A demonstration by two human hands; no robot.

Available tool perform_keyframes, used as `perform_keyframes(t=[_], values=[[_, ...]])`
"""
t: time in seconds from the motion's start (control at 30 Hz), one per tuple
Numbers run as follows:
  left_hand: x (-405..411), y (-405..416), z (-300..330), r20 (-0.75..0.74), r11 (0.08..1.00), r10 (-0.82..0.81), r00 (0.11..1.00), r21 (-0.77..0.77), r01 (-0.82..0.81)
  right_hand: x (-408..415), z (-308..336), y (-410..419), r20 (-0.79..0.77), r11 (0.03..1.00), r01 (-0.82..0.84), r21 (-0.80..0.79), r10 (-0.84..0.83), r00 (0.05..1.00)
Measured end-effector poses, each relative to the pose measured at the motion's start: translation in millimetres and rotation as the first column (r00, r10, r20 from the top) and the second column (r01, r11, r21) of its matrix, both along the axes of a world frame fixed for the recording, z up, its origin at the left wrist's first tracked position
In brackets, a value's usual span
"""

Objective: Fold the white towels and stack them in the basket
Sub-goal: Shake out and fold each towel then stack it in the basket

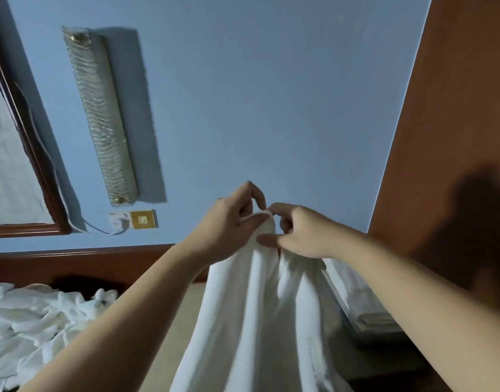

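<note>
Both hands, the left hand (pixel 233 222) and right hand (pixel 301 232), are pinching the hanging white terry towel's (pixel 251 321) top edge together, its length dropping straight below them.

2 hands (pixel 267 226) pinching hanging white towel (pixel 251 321), blue wall (pixel 257 94)

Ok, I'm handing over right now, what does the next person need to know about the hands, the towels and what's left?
Left hand: pinching the top edge of the towel.
Right hand: pinching the same edge right beside it.
The towel hangs down from both hands, unfolded.
Pile of loose white towels lies at lower left.
Folded towels sit stacked at right; the basket itself is hard to make out.
Left: fold this towel, stack it, then work through the pile.
</note>
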State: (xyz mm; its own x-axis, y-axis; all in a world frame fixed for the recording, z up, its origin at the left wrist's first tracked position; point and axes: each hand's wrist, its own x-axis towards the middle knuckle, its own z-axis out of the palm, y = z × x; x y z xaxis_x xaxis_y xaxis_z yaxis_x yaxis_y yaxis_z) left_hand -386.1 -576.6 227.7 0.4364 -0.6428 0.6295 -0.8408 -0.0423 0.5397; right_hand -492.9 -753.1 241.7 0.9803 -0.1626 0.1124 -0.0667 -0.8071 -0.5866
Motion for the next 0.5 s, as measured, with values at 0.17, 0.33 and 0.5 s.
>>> perform_keyframes(t=[0.17, 0.33, 0.5], values=[[7.3, 8.8, -10.8, -0.093, 0.995, 0.055, 0.994, -0.082, -0.063, 0.4, 12.2, -2.9, -0.018, 0.999, -0.042, -0.004, 0.042, 0.999], [20.9, 20.2, -40.8, -0.148, 0.974, 0.182, 0.972, 0.162, -0.157, -0.5, 22.4, 3.7, 0.123, 0.988, -0.042, -0.151, 0.061, 0.991], [16.9, 30.5, -84.5, -0.443, 0.985, 0.141, 0.885, 0.156, -0.078, -11.4, 40.1, 7.2, 0.227, 0.967, -0.034, -0.252, 0.093, 0.969]])
